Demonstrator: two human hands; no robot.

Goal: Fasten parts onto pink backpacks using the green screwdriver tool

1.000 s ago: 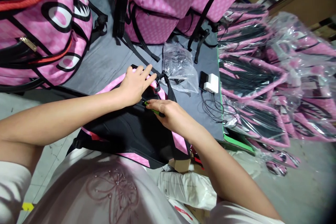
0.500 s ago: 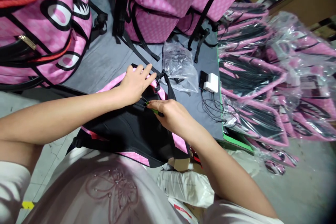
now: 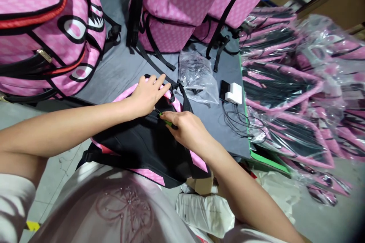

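Observation:
A black and pink backpack (image 3: 137,136) lies across the table edge against my body, its black panel facing up. My left hand (image 3: 148,95) rests on its upper part, fingers spread over the pink trim and thumb pointing down toward the black fabric. Just to the right, my right hand (image 3: 185,127) is closed on a small green-handled tool (image 3: 167,122) with a thin dark tip. That tip sits near my left thumb, close to the black panel; whether it touches is too small to tell. My fingers hide most of the tool.
A pink backpack with printed eyes (image 3: 71,26) stands at left, and more pink bags (image 3: 176,7) stand behind. A clear plastic bag (image 3: 198,76) and a white charger (image 3: 234,93) with coiled black cables (image 3: 236,121) lie on the grey table (image 3: 114,60). Plastic-wrapped bags (image 3: 282,83) are piled right.
The view has shifted slightly, so the surroundings appear a little lower and farther right. Both hands stay at nearly the same place on the backpack, with the green-handled tool still in my right hand.

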